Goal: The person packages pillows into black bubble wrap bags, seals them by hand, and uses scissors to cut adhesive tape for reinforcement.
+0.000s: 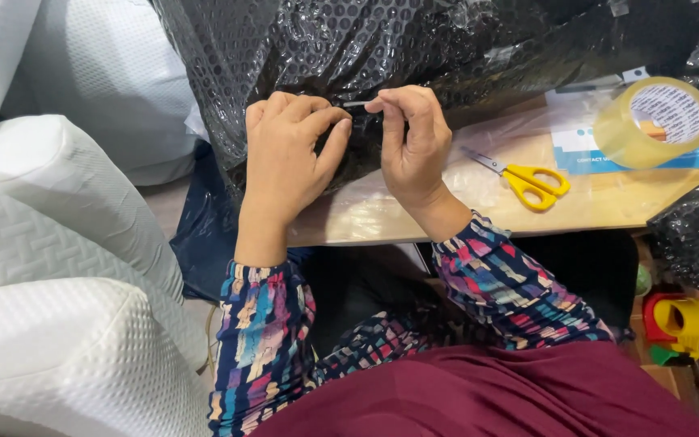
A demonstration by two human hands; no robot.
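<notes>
Tape, a short narrow strip [356, 103] of it, sits stretched between the two hands at the upper middle of the frame, just over the edge of a large bundle of black bubble wrap [414, 48] that fills the top of the picture. The left hand [289, 150] is curled, thumb and forefinger pinched on the strip's left end, knuckles resting against the wrap. The right hand [410, 137] pinches the strip's right end between thumb and forefinger, its other fingers folded down toward the palm. Both hands are closed narrow on the strip, nearly touching each other.

Below and right of the hands runs a pale wooden counter [608, 206] under a clear plastic sheet. Scissors with yellow handles [523, 180] lie flat on it, near the right hand, blades pointing toward the upper left. Farther right, a roll of clear packing tape [653, 121] rests tilted on a white and blue printed card [592, 150]. White quilted cushions [50, 243] stack along the left side of the frame. At the lower right, a red and yellow tape dispenser [677, 324] sits below the counter. Patterned multicoloured sleeves [264, 332] cover both forearms.
</notes>
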